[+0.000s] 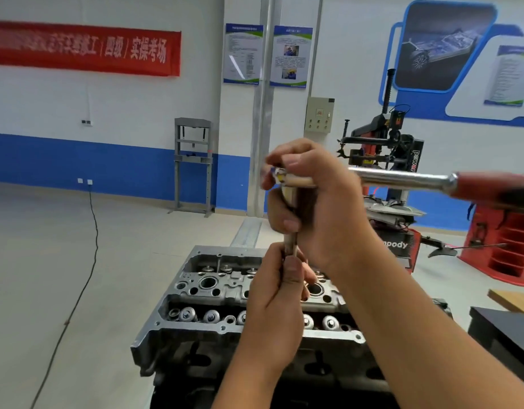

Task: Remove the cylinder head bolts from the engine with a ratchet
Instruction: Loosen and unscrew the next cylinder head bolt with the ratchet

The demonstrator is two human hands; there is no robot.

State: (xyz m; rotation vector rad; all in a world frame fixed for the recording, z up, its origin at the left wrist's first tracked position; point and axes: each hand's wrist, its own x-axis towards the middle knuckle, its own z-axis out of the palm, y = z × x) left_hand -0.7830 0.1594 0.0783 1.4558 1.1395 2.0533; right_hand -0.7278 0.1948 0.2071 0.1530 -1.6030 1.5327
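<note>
Head view. The cylinder head (249,293) sits on top of the engine (254,376) at lower centre and serves as the landmark. Above it, the right hand (316,202) is wrapped around the head end of the ratchet (402,176), fingers (287,224) curled tightly. The chrome shaft and red grip run out to the right of the cylinder head. Just over the cylinder head, the left hand (277,299) pinches the long extension bar (290,246) between thumb and fingers. Whether the bar carries a bolt at its lower end cannot be told; the hand hides it.

Handling: the ratchet and bar are rigid steel, likely heavy and smooth. Support the joint near the ratchet head and steady the bar low down.

Containers: the open cylinder head holds rows of valve springs (211,316) and open bores (208,282).
</note>
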